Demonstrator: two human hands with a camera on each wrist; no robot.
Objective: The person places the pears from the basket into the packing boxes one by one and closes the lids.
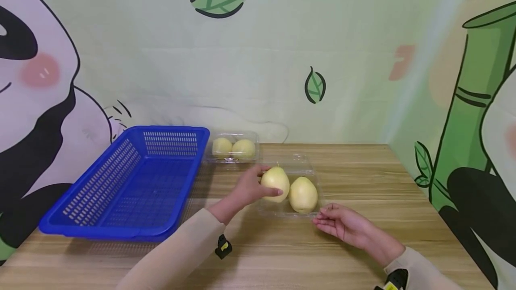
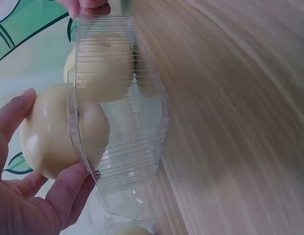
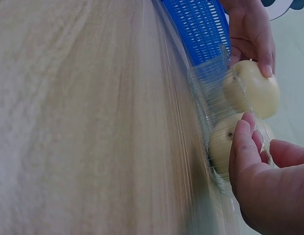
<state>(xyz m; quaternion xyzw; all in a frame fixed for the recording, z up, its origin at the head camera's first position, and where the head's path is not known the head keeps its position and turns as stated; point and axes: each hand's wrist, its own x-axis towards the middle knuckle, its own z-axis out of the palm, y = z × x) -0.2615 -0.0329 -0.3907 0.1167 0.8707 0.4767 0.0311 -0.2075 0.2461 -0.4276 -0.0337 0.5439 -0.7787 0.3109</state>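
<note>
My left hand (image 1: 251,185) grips a pale yellow pear (image 1: 276,184), thumb on one side and fingers on the other. The pear is partly inside a clear plastic clamshell box (image 2: 122,147) and rises above its rim in the left wrist view. Beside it in the box sits a second pear (image 1: 303,195). At the box's near right corner, my right hand (image 1: 342,225) pinches the rim between thumb and fingers, as the right wrist view (image 3: 269,181) shows. The lid (image 1: 288,162) stands open at the back.
A blue plastic basket (image 1: 161,191) with slotted walls stands on the left of the wooden table (image 1: 363,178). Behind, beside the basket, another clear box (image 1: 255,138) holds two pears (image 1: 243,149). A printed cloth backdrop (image 1: 258,79) hangs along the table's back edge.
</note>
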